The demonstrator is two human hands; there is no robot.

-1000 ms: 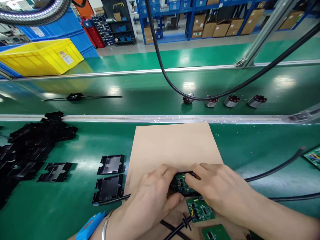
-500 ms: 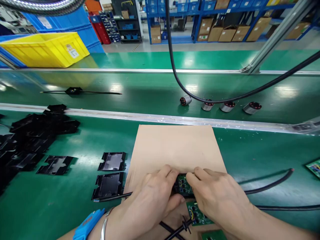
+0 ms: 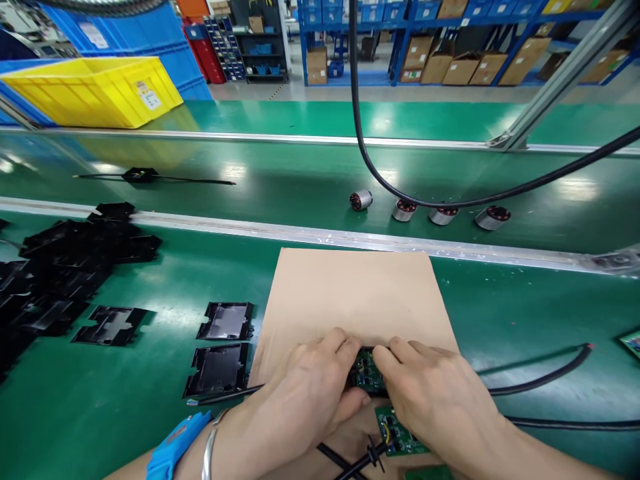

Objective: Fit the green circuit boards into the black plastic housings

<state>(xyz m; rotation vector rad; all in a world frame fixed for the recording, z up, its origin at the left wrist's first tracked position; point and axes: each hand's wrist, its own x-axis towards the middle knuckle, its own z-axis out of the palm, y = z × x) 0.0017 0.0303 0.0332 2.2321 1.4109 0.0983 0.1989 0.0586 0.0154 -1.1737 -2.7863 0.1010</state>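
Note:
Both hands are on a green circuit board in a black case (image 3: 368,371) over a brown cardboard sheet (image 3: 350,287). My left hand (image 3: 320,380) grips the left side of the case, thumb at its near edge. My right hand (image 3: 430,380) presses its fingers on the right side. Black cables run out on both sides: one end (image 3: 220,398) lies left, another (image 3: 550,380) right. Nearer me, a second circuit board (image 3: 400,433) lies on the cardboard, partly under my right hand, with a cable tie (image 3: 374,453) round its black cable. The undersides of my fingers are hidden.
Two open black cases (image 3: 226,321) lie left of the cardboard, with a heap of them (image 3: 75,260) farther left. Several metal cylinders (image 3: 443,215) stand on the conveyor beyond the rail (image 3: 240,229). A black cable (image 3: 480,200) hangs across the upper right. A yellow bin (image 3: 100,93) is back left.
The view has shifted slightly. The metal cylinders and the cased board with cables on the conveyor have moved a little left. Both hands keep nearly the same hold.

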